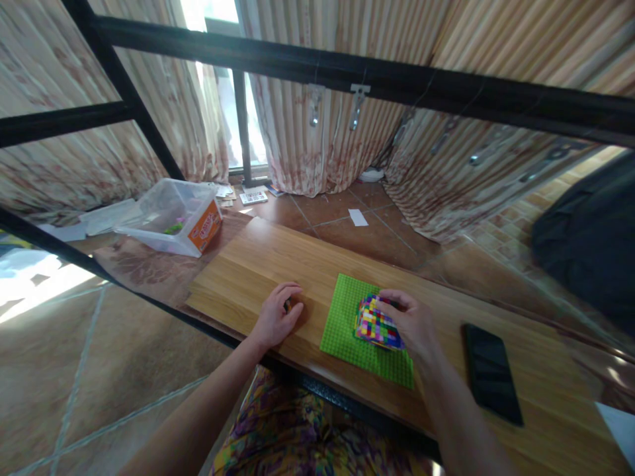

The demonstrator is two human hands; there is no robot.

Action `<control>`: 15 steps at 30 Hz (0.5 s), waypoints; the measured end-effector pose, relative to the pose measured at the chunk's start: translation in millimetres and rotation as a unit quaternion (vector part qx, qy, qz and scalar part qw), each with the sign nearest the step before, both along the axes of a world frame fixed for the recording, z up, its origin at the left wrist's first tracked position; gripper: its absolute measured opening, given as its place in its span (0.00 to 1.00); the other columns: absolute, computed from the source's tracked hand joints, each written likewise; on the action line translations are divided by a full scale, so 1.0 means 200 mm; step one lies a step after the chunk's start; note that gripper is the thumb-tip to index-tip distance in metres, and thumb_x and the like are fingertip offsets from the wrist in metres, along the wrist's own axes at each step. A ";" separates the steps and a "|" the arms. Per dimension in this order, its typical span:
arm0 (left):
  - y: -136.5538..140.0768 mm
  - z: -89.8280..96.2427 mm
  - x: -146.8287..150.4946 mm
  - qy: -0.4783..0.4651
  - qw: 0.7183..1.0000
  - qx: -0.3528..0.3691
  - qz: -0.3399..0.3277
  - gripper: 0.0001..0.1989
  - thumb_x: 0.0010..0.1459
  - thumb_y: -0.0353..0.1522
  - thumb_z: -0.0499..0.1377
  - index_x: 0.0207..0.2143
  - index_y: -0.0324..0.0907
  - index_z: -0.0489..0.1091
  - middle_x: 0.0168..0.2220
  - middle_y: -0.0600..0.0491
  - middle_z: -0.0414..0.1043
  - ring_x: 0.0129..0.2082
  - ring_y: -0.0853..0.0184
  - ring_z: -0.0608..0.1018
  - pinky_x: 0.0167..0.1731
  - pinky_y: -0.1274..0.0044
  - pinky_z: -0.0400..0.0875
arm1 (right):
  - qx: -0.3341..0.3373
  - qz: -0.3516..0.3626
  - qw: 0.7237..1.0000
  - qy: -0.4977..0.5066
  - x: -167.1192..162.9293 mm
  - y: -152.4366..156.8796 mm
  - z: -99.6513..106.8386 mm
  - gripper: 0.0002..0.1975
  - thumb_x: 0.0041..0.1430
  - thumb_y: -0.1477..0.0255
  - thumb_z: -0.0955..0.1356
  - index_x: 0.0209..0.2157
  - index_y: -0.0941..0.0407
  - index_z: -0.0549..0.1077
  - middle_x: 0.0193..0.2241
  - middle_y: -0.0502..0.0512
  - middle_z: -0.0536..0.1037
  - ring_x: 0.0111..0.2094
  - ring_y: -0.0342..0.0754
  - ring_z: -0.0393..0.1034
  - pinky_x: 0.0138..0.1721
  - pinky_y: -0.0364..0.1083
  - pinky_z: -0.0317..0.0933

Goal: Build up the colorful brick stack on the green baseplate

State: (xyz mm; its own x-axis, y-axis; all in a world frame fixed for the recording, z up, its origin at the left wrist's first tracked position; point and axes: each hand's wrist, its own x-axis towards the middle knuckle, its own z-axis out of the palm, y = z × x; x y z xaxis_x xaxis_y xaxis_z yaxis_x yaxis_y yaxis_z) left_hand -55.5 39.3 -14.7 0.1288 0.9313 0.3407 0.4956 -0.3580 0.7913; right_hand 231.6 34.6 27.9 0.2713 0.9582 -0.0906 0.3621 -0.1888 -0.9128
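A green studded baseplate (342, 317) lies on the wooden table in front of me. On it stands a low block built of many-coloured toy bricks (374, 324). My right hand (411, 320) reaches over the block from the right, its thumb and fingers closed against the top and far edge; any single brick under the fingertips is hidden. To the left of the baseplate, my left hand (278, 317) rests on the tabletop with curled fingers. Something small and dark (288, 305) shows between its thumb and fingers, too small to name.
A black phone (493, 373) lies on the wooden table (292, 251), right of my right hand. On the floor at the left stands a clear plastic box (163, 241) with an orange label and some bricks inside. A black metal bar (317, 59) crosses in front of the curtains.
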 end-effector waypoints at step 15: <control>0.00 0.00 -0.01 -0.129 0.988 -0.065 0.046 0.15 0.59 0.31 0.50 0.46 0.42 0.71 0.44 0.48 0.73 0.46 0.64 0.75 0.51 0.68 0.70 | 0.152 -0.004 0.970 -0.188 -0.15 -0.11 0.19 0.18 0.56 0.58 0.66 0.42 0.55 0.76 0.42 0.59 0.79 0.43 0.54 0.73 0.47 0.55 0.64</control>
